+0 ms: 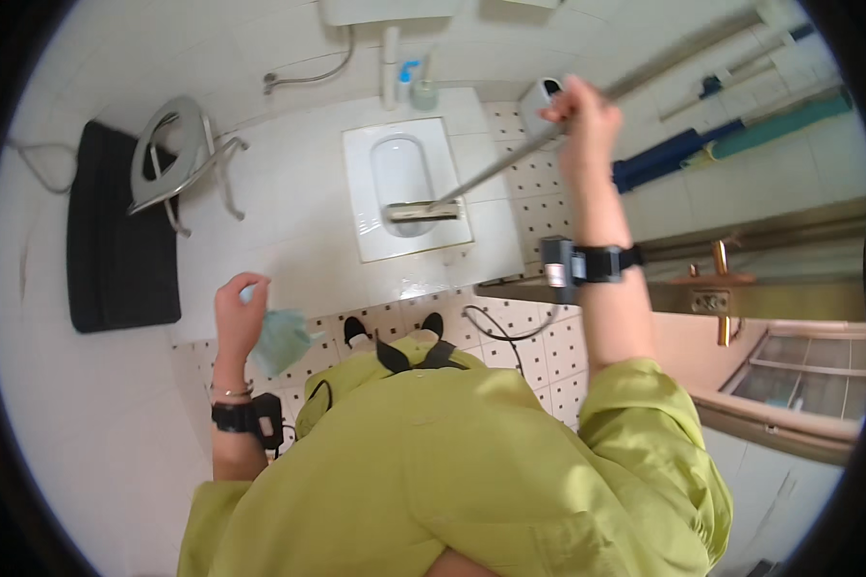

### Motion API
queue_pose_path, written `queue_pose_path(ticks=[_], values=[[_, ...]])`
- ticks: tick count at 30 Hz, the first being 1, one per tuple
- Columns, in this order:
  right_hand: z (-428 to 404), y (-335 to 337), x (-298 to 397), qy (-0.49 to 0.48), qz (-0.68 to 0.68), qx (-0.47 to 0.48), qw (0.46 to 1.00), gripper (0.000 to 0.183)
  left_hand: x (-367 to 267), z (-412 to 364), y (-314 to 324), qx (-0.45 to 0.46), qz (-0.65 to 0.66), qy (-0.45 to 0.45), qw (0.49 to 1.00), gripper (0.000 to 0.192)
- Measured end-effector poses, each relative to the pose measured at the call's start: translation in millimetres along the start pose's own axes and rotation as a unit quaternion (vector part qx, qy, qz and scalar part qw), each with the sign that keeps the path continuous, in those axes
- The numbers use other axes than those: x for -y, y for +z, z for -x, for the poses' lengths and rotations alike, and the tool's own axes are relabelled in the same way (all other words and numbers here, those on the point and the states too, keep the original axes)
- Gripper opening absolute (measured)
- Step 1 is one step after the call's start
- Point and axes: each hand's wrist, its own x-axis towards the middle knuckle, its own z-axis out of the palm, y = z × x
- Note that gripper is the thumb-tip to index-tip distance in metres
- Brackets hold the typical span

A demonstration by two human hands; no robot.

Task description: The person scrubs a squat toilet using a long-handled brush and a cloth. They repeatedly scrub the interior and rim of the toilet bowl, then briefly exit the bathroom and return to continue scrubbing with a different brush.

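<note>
My right hand (586,122) is closed around the long metal pole of a mop (501,164), at upper right. The flat, wide mop head (424,211) lies across the near part of the bowl of a white squat toilet (447,155); I cannot tell whether it touches the ceramic. In my left hand (239,317) a thin pale green cloth (283,342) is pinched and hangs down beside the fingers. This hand is over the front edge of the white raised tiled platform (274,238).
A commode chair frame (169,155) stands at left beside a black panel (123,238). Behind the toilet are a blue-topped bottle (405,83) and a brush holder (424,95). A white bin (538,104), wall-side poles (779,126) and a door with a handle (722,281) are at right.
</note>
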Motion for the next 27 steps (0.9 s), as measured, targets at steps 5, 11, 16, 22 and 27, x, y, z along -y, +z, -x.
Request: queue_pose_path(ticks=[5, 11, 16, 22, 27], values=[[27.4, 54.2, 1.1, 0.027, -0.107, -0.058, 0.992, 0.023, 11.8, 4.0, -13.9, 0.02, -0.005, -0.048, 0.999, 0.011], [50.8, 99.6, 3.2, 0.021, -0.131, 0.027, 0.991, 0.031, 30.0, 13.4, -27.8, 0.03, 0.002, -0.078, 0.997, 0.012], [65.3, 123.1, -30.5, 0.011, -0.163, 0.07, 0.984, 0.027, 26.6, 7.1, -42.0, 0.036, -0.01, -0.086, 0.996, 0.016], [86.1, 119.2, -71.2, 0.144, -0.164, 0.108, 0.97, 0.031, 47.4, 21.4, -58.3, 0.017, 0.023, -0.114, 0.993, 0.017], [88.6, 125.5, -85.1, 0.156, -0.141, 0.12, 0.97, 0.029, 62.4, 27.5, -71.6, 0.009, 0.024, -0.129, 0.991, 0.017]])
